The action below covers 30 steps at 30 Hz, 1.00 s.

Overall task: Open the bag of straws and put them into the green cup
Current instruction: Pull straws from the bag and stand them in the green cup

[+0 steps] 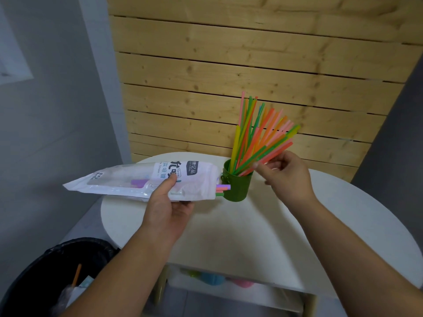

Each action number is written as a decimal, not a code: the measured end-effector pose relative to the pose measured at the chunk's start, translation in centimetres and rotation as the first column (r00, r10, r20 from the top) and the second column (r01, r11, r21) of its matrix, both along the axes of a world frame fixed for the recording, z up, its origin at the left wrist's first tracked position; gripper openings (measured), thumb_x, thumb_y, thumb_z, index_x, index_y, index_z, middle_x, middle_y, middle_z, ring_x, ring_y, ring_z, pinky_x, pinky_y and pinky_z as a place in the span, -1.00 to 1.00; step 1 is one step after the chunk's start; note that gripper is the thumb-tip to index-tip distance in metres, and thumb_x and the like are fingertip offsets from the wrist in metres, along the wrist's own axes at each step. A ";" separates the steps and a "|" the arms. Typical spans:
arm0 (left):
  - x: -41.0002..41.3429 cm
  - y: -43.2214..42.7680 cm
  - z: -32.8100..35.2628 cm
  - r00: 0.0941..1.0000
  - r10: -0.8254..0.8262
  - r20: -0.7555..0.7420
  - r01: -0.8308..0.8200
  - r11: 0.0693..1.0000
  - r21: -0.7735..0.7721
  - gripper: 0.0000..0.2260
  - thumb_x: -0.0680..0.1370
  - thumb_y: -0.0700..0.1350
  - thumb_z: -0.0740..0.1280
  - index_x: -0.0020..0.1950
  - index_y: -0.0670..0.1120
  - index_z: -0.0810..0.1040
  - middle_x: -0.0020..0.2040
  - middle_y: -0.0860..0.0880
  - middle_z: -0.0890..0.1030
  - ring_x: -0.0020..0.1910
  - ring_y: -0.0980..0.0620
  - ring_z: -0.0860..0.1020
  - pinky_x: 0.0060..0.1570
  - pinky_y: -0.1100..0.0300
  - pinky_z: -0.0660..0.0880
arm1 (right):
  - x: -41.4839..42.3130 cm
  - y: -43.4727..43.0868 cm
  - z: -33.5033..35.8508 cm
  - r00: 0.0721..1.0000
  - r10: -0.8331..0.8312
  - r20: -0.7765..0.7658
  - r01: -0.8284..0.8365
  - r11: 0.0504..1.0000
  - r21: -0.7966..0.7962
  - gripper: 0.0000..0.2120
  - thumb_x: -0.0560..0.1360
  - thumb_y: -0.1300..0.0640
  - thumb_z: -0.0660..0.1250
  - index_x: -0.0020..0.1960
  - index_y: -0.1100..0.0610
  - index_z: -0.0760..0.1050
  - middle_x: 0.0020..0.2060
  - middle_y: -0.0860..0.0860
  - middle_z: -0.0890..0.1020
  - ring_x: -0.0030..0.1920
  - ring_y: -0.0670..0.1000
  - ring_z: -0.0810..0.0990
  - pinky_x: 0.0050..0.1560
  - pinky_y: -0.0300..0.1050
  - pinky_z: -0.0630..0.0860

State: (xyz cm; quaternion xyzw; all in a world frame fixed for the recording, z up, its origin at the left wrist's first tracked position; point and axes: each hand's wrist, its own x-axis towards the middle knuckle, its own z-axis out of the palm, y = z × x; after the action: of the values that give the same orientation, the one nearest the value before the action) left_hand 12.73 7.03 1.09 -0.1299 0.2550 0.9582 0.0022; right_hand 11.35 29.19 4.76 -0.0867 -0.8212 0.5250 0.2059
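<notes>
Nearest, at lower left, a black bin [45, 277] with a dark liner sits beside the round white worktop [251, 229]; an orange straw and some scraps lie inside it. Under the worktop's near edge a lower shelf [229, 284] carries blurred green, blue and pink shapes. The near and middle part of the worktop is bare between the two forearms, and its right side toward the curved rim is bare too.

The left hand [168, 209] is closed on the white straw bag [146, 181], thumb on top over the printed label and fingers beneath, holding it nearly level above the worktop's left edge. The bag's far left end overhangs the edge. A few straw ends, purple, pink and green, poke from its open right end, just beside the green cup [238, 186].

The right hand [286, 175] is partly curled, fingertips pinched on the lower straws of the bundle of straws [258, 138], which stands in the cup and fans up and to the right.

The cup stands upright near the far edge of the worktop, with a small handle on its left side. Behind it rises a wall of pale wooden slats [229, 65], with grey walls at either side.
</notes>
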 end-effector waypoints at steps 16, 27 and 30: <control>1.1 0.4 1.4 0.991 -0.074 -0.114 0.060 0.991 -0.123 -0.80 0.65 -0.24 0.34 0.23 -0.03 0.63 0.05 -0.06 0.79 -0.05 0.00 0.78 -0.02 -0.01 0.72 | 3.4 -5.2 -1.7 0.907 0.387 0.165 -0.255 0.817 -0.518 -0.86 0.55 0.19 0.39 0.05 0.22 0.66 -0.16 0.10 0.70 -0.23 -0.01 0.62 -0.25 -0.19 0.58; 0.8 0.4 1.4 0.989 -0.077 -0.127 0.056 0.985 -0.163 -0.77 0.64 -0.24 0.36 0.26 0.00 0.62 0.06 -0.05 0.79 -0.04 0.00 0.78 -0.03 -0.02 0.72 | 3.5 -5.2 -1.6 0.876 0.466 0.124 -0.330 0.766 -0.552 -0.85 0.55 0.21 0.40 0.07 0.15 0.70 0.01 0.21 0.71 -0.15 0.04 0.62 -0.21 -0.21 0.57; 0.8 0.3 1.4 0.991 -0.065 -0.117 0.046 0.987 -0.157 -0.80 0.65 -0.24 0.35 0.19 0.01 0.63 0.02 -0.03 0.80 -0.06 0.01 0.78 0.03 -0.04 0.69 | 3.3 -5.2 -1.8 0.887 0.438 0.144 -0.283 0.763 -0.581 -0.87 0.56 0.21 0.38 0.05 0.21 0.68 -0.12 0.17 0.70 -0.18 0.02 0.62 -0.22 -0.21 0.59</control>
State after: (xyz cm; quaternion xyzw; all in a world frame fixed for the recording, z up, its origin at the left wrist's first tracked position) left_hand 13.57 7.33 2.51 -0.0638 0.3313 0.9414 0.0032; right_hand 14.60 24.01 2.96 -0.0514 -0.6587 0.7492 -0.0475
